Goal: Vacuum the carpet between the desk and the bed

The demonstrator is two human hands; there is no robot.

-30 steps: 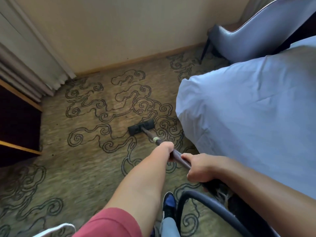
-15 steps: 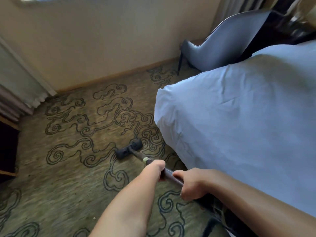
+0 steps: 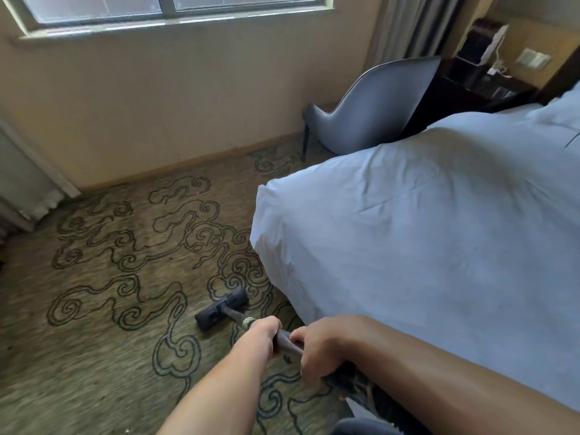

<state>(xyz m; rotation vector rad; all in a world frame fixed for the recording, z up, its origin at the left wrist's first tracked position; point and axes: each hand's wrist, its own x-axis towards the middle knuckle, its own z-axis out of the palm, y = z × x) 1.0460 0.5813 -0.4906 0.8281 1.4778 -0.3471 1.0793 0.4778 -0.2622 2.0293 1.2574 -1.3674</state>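
The view is now taking in far more of the room than a second ago: the window point(image 3: 175, 7) is showing along the far wall, the dark desk that was standing at the left edge is no longer in sight, and the bedside unit point(image 3: 483, 73) at far right is coming into view. The bed point(image 3: 423, 233), under its pale cover, is filling the right half, its near-left corner hanging just beside the vacuum. The carpet point(image 3: 94, 340), olive with dark cloud scrolls, is spreading across the left and near floor up to the skirting. A grey chair point(image 3: 379, 114) is standing at the far end of the bed, against the wall, with curtains point(image 3: 405, 26) behind it; another curtain point(image 3: 28, 189) is hanging at far left. The vacuum head point(image 3: 222, 309) is lying on the carpet close to the bed corner, nearer to the person than it was a second ago and turned at a slant. Its wand point(image 3: 284, 339) is running from the head back to the hands. The left hand point(image 3: 266, 334) is gripping the wand further forward, fingers wrapped round it, while the right hand point(image 3: 317, 350) is gripping it just behind, fingers curled over the top. There are no containers in sight
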